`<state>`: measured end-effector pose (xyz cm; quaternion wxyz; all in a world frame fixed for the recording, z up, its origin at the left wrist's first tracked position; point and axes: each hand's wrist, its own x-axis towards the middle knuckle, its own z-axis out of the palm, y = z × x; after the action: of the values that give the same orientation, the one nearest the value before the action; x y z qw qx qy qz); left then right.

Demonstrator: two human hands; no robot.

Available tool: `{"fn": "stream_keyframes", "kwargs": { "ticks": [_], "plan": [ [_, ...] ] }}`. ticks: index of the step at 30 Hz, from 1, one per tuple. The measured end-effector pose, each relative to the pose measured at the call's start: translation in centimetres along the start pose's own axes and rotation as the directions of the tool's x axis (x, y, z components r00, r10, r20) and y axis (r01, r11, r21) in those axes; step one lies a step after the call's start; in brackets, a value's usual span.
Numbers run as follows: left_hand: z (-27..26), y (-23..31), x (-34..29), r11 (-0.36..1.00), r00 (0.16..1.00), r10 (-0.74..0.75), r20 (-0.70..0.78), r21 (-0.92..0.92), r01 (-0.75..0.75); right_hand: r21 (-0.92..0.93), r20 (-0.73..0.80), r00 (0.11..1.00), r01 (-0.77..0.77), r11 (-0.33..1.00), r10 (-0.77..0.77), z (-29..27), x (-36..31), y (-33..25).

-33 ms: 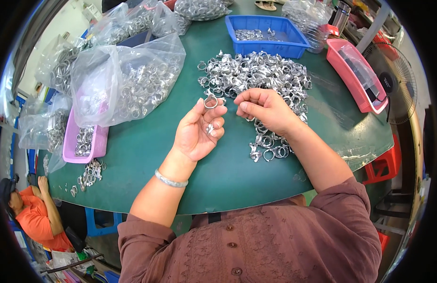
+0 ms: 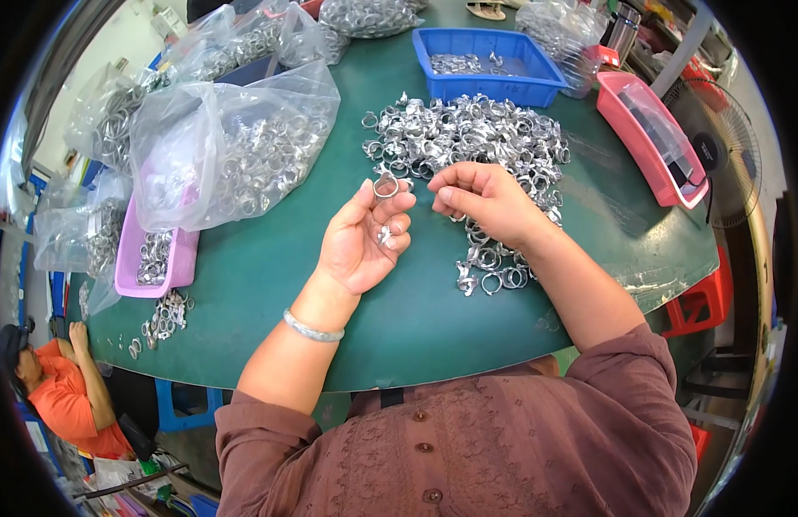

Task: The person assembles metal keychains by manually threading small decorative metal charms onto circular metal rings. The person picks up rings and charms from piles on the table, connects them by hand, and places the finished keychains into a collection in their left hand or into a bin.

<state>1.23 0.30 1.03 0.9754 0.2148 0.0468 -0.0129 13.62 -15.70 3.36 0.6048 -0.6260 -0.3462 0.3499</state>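
So your left hand (image 2: 364,237) was turned palm up over the green worktop (image 2: 270,284), pinching a small metal ring clamp (image 2: 385,184) between thumb and fingertips, and a second little metal piece (image 2: 385,234) sat loose in the cupped fingers just below it. Your right hand (image 2: 485,200) was curled right beside it, fingers bent in toward the thumb, resting at the near edge of the big pile of clamps (image 2: 468,138). Couldn't tell if it had anything pinched in there. A few stray clamps (image 2: 489,277) lay on the worktop just under your right wrist.

Past the pile, a blue tray (image 2: 537,82) held a thin layer of the same parts. A pink tray (image 2: 623,112) sat off to the right with a clear bag inside. To your left was a big clear bag (image 2: 235,146) stuffed with clamps, partly over a purple tray (image 2: 127,258), and a small heap (image 2: 162,314) lay near the worktop's edge. A person in an orange shirt (image 2: 59,405) was down at the lower left.
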Motion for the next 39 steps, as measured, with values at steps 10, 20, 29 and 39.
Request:
{"fn": "stream_keyframes", "kwargs": {
  "ticks": [10, 20, 29, 39],
  "plan": [
    [-1.0, 1.9, 0.3, 0.985, 0.987, 0.158, 0.029, -0.082, -0.155, -0.711, 0.091, 0.944, 0.285, 0.643, -0.317, 1.1, 2.6, 0.3],
    [-0.9, 1.4, 0.4, 0.905, 0.880, 0.321, -0.350, 0.387, -0.176, -0.888, 0.079, 0.974, 0.166, 0.429, -0.213, 2.4, 4.9, 0.7],
    [0.8, -0.5, 0.3, 0.826, 0.946, 0.182, -0.268, 0.563, 0.000, -0.303, 0.029, 0.963, 0.265, 0.916, -0.269, 1.4, 1.7, 0.8],
    [1.3, -1.1, -0.3, 0.846, 0.979, 0.099, -0.180, 0.533, 0.012, -0.506, 0.052, 0.872, 0.443, 0.740, -0.486, 2.0, -0.4, -0.1]
  ]
}}
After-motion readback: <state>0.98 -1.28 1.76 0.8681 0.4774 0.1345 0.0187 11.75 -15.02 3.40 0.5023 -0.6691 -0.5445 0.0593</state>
